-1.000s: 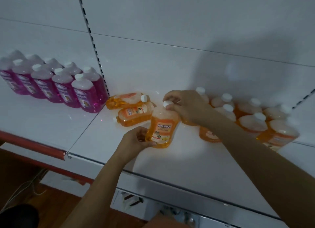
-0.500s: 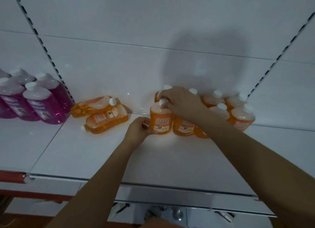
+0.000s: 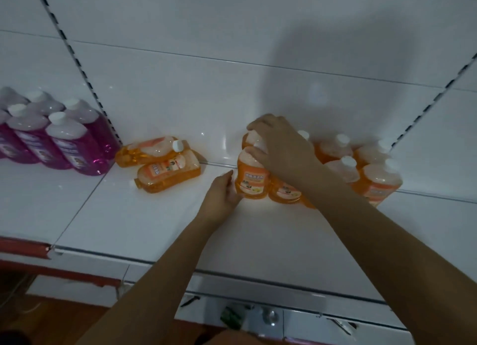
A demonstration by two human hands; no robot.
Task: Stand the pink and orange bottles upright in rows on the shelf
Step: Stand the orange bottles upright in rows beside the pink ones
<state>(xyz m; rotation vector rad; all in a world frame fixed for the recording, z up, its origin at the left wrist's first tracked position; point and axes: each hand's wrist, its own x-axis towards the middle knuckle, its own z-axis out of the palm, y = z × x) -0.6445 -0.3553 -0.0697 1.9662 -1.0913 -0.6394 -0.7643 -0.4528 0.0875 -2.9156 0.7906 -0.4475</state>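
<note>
Seating the orange bottle (image 3: 251, 182) upright at the left end of the orange group, near the back edge of the shelf (image 3: 154, 223). The right hand (image 3: 281, 148) curls over its cap; the left hand (image 3: 222, 192) cups its lower side. Recommendation: set the base flat, label forward, touching its neighbour; release the cap last. Two fallen bottles (image 3: 167, 175) lie beside the pink bottles (image 3: 69, 143), not yet stood.

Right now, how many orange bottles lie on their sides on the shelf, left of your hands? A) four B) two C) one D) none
B: two lying orange bottles rest flat between the pink bottles and the upright orange bottle that the left hand and right hand hold.
</note>
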